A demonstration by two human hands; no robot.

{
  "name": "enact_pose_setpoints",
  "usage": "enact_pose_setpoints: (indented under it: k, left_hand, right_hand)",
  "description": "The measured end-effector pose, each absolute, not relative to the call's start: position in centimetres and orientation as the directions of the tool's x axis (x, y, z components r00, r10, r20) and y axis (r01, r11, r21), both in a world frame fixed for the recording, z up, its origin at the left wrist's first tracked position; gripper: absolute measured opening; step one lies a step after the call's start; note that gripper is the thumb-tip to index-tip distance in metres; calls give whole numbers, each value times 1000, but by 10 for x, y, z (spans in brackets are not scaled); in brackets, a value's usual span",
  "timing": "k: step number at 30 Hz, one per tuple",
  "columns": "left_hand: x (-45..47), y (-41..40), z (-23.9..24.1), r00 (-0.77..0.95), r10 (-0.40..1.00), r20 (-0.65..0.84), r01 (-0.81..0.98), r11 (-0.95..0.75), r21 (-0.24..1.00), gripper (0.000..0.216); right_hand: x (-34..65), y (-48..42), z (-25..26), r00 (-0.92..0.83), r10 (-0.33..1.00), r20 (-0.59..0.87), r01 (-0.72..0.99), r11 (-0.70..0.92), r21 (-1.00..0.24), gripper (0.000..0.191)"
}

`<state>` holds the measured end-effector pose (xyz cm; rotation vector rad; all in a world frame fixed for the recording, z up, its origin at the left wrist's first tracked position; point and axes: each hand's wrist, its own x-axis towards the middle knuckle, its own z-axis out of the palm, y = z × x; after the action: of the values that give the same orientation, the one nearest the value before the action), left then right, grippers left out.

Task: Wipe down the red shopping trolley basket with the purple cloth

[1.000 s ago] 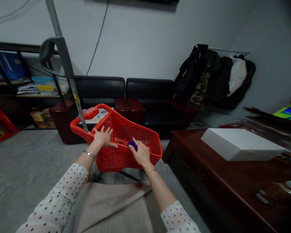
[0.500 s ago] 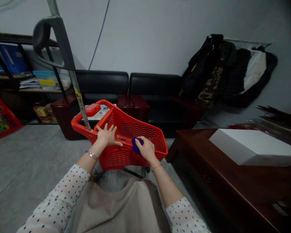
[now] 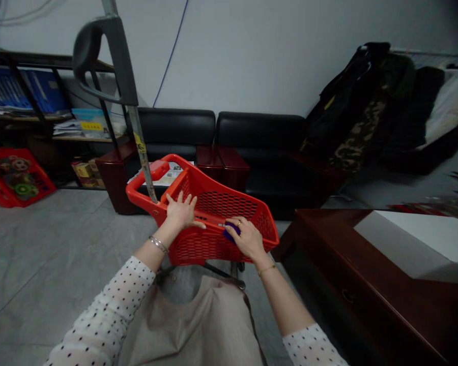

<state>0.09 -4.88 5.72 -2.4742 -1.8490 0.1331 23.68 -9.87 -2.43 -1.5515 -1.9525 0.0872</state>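
A red plastic shopping basket (image 3: 213, 249) on a wheeled frame stands on the floor in front of me. Its grey pull handle (image 3: 116, 61) rises at the upper left. My left hand (image 3: 182, 212) lies flat on the near rim of the basket, fingers spread. My right hand (image 3: 248, 238) presses a small purple pad (image 3: 230, 233) against the rim further right, fingers curled over it. Both sleeves are white with black dots.
A dark wooden table (image 3: 370, 290) with a white box (image 3: 423, 244) stands at the right. Black sofas (image 3: 221, 137) line the wall behind the basket, with coats (image 3: 370, 117) piled at the right. Shelves with files (image 3: 30, 101) stand at the left. Grey tiled floor (image 3: 41, 254) lies to the left.
The view has shifted left and down, so the basket sits further right in the frame. My right hand has slid the purple pad a little along the rim. The left hand stays on the rim.
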Motion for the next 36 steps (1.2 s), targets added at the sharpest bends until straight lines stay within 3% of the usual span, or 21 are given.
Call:
enact_pose_setpoints:
  k: [4,6,9,12,15,18,21,27,33,36]
  left_hand:
    - [-7,-76,48,451,872,193,892,-446,-71,74]
    - [-26,-98,42,440,828,346,888,-459,-30,55]
    - [-70,-122,45,173,787,592,962,-264,70,51]
    - [-111,-112,70,-164,679,716,973,-10,232,54]
    - [-132,-70,103,-222,761,609,964,76,256,51]
    - [-137,-26,120,-91,938,333,987,41,156,52]
    - [-137,-5,121,-1,991,133,997,-9,75,57]
    - [-124,-19,117,-24,992,122,997,15,77,59]
    - [-105,-31,116,-29,987,158,998,18,68,60]
    - [-104,-34,115,-7,986,166,1000,4,20,61]
  right_hand:
    - [238,-98,-34,-44,862,504,894,260,-366,39]
    - [239,-96,-39,-31,835,550,900,263,-349,39]
    - [240,-93,-43,-34,811,584,903,275,-330,39]
    - [243,-89,-45,-34,803,595,902,281,-327,39]
    - [245,-85,-47,-50,795,604,890,310,-335,41]
    - [248,-85,-46,-94,802,590,876,348,-333,40]
    - [254,-89,-46,-116,820,561,886,341,-315,44]
    - [220,-90,-40,53,819,571,891,220,-398,43]
    - [90,-79,-1,-10,783,622,771,402,-493,46]
    - [89,-81,-2,-60,769,636,765,445,-466,42]
